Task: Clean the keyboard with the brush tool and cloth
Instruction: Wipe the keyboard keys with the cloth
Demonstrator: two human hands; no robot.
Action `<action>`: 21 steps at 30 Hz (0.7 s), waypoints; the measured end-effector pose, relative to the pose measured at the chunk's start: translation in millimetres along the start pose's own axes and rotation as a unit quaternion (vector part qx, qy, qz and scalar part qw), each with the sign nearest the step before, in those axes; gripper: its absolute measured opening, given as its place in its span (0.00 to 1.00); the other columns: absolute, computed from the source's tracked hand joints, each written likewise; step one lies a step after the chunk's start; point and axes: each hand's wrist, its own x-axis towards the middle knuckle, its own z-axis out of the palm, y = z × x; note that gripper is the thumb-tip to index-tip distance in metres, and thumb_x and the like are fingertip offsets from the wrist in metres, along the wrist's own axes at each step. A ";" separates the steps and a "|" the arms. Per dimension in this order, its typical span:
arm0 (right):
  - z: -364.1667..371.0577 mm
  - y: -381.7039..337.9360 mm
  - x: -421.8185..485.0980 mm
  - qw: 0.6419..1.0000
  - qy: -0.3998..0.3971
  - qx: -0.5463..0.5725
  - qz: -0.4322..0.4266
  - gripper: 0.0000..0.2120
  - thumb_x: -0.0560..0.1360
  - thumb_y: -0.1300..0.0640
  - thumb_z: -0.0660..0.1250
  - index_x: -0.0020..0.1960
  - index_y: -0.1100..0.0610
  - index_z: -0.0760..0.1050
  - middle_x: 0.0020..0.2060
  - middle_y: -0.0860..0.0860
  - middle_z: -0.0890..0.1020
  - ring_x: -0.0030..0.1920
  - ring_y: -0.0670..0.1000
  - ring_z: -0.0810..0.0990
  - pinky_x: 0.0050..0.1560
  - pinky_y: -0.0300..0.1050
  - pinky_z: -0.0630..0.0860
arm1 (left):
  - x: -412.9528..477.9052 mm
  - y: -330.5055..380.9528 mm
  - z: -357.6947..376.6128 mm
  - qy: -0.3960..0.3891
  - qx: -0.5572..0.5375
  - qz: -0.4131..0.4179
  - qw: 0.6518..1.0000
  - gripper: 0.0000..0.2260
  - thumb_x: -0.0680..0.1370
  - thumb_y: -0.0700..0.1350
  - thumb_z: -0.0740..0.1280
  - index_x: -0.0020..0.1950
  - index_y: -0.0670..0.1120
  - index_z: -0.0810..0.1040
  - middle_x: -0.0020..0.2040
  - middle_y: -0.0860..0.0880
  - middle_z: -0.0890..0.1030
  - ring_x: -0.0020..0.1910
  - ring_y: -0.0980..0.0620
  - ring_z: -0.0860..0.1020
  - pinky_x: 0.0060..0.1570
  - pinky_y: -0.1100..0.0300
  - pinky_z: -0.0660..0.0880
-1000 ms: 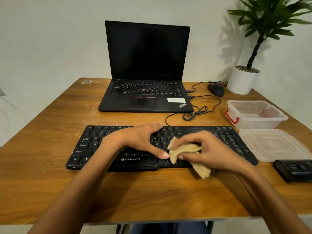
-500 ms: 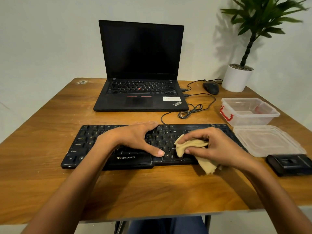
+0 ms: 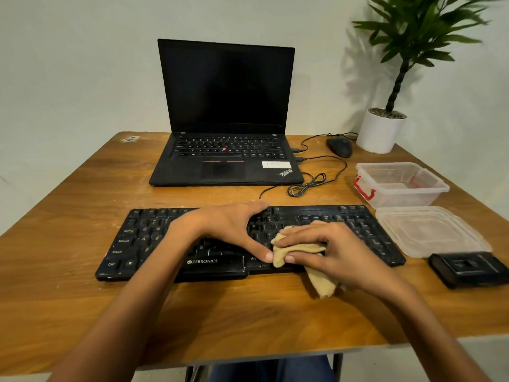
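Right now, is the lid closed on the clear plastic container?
No, the lid lies flat on the table in front of the open plastic container, beside the keyboard.

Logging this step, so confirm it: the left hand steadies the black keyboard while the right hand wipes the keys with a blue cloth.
One detail is wrong: the cloth is tan, not blue, as the head view shows. The rest stands: the left hand rests on the black keyboard while the right hand presses the cloth onto the keys.
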 end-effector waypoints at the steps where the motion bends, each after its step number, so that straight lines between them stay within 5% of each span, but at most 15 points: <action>1: 3.7 -0.6 2.3 1.000 -0.004 -0.018 -0.006 0.13 0.68 0.53 0.72 0.51 0.42 0.80 0.48 0.32 0.78 0.57 0.30 0.72 0.58 0.28 0.68 | 1.4 -0.4 1.7 -0.004 0.001 0.004 1.000 0.48 0.65 0.61 0.72 0.76 0.52 0.47 0.77 0.55 0.50 0.74 0.55 0.51 0.73 0.56 0.50; 8: -36.0 8.5 -13.6 0.997 0.000 -0.058 0.053 0.15 0.67 0.54 0.73 0.44 0.34 0.77 0.44 0.30 0.77 0.53 0.28 0.73 0.50 0.22 0.68 | 0.1 -4.1 -2.7 -0.018 -0.004 0.004 1.000 0.47 0.67 0.60 0.71 0.76 0.51 0.47 0.76 0.55 0.50 0.74 0.55 0.52 0.73 0.59 0.50; 13: 2.0 -2.3 5.0 0.997 -0.019 -0.076 -0.004 0.14 0.70 0.54 0.71 0.53 0.41 0.77 0.50 0.33 0.76 0.54 0.27 0.70 0.59 0.27 0.64 | 11.1 9.6 -2.6 -0.026 0.021 0.004 0.999 0.48 0.67 0.58 0.73 0.76 0.48 0.46 0.77 0.52 0.50 0.74 0.53 0.52 0.71 0.60 0.50; 16: -15.0 0.8 1.2 0.994 -0.056 -0.092 0.028 0.14 0.70 0.55 0.70 0.50 0.37 0.76 0.49 0.30 0.74 0.52 0.25 0.69 0.59 0.24 0.64 | 12.5 4.4 -1.3 -0.033 0.012 -0.003 0.999 0.49 0.66 0.61 0.72 0.76 0.50 0.45 0.77 0.54 0.49 0.74 0.54 0.52 0.72 0.58 0.51; 21: -30.8 -5.1 5.8 0.987 -0.054 -0.135 0.062 0.12 0.70 0.55 0.71 0.51 0.43 0.80 0.50 0.36 0.80 0.54 0.34 0.75 0.60 0.37 0.72 | 14.2 1.0 -1.5 -0.040 0.013 -0.003 0.999 0.50 0.65 0.62 0.72 0.76 0.51 0.44 0.77 0.55 0.48 0.75 0.54 0.51 0.73 0.56 0.50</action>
